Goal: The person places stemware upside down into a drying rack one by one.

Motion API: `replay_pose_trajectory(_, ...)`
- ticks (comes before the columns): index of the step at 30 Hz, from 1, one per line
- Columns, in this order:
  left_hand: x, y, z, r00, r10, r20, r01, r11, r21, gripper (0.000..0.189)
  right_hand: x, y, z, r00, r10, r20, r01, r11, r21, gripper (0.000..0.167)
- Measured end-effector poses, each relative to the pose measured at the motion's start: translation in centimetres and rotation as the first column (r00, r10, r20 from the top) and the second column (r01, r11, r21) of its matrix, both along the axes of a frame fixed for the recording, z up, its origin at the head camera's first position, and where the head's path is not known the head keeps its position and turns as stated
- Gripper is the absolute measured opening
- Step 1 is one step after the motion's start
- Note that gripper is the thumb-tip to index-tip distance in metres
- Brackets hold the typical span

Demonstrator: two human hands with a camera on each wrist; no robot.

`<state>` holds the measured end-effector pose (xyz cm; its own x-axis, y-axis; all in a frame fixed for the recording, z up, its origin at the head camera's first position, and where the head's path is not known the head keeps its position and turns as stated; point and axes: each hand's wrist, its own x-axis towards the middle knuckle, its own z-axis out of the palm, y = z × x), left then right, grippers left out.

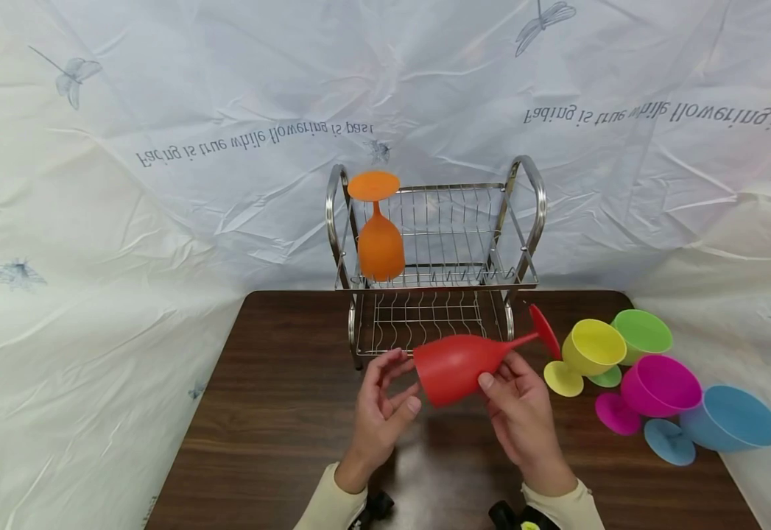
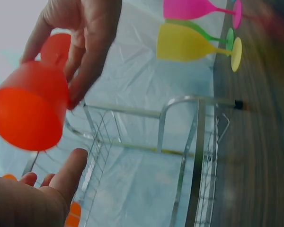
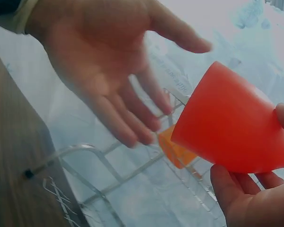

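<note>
A red plastic goblet (image 1: 458, 366) lies tilted on its side in the air, its mouth facing left and its foot to the upper right. My right hand (image 1: 523, 412) grips its bowl near the stem, thumb in front and fingers behind. My left hand (image 1: 382, 412) is by the goblet's mouth with fingers spread; the right wrist view shows a gap between that hand (image 3: 104, 71) and the rim. Beyond both hands stands a two-tier metal dish rack (image 1: 451, 287). An orange goblet (image 1: 381, 246) is upside down at the left of its upper tier.
To the right on the brown table (image 1: 259, 412) stand a yellow goblet (image 1: 593, 347), a green goblet (image 1: 641, 335), a magenta goblet (image 1: 661, 385) and a blue goblet (image 1: 730, 418), mouths up and close together. A white printed sheet (image 1: 259, 73) hangs behind the rack and along the sides.
</note>
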<state>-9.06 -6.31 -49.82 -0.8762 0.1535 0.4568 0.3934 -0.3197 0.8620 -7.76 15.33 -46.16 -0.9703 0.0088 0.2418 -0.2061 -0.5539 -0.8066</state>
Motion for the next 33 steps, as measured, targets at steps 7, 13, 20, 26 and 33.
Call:
replay_pose_trajectory(7, -0.7, -1.9, 0.0, 0.982, 0.173, 0.075, -0.160, 0.975, -0.154, 0.061, -0.7, 0.9, 2.2, 0.996, -0.084, -0.017, 0.086, 0.989, 0.124, 0.051)
replay_pose_trajectory(13, -1.9, -3.2, -1.0, 0.920, 0.391, 0.029, -0.362, 0.876, -0.319, 0.057, -1.5, 1.3, 4.1, 0.987, -0.157, -0.031, 0.160, 0.955, 0.251, 0.051)
replay_pose_trajectory(20, -3.7, -4.8, -2.2, 0.834, 0.549, -0.054, -0.507, 0.724, -0.469, 0.053, -2.5, 2.2, 6.6, 0.975, -0.211, -0.073, 0.222, 0.881, 0.418, 0.053)
replay_pose_trajectory(26, -5.2, -5.9, -3.1, 0.800, 0.588, -0.121, -0.557, 0.652, -0.515, 0.050, -3.5, 2.7, 8.9, 0.969, -0.214, -0.125, 0.246, 0.763, 0.597, 0.053)
replay_pose_trajectory(33, -7.1, -7.2, -4.2, 0.775, 0.610, -0.166, -0.581, 0.582, -0.569, 0.049, -4.8, 2.6, 11.6, 0.963, -0.168, -0.210, 0.269, 0.639, 0.720, 0.055)
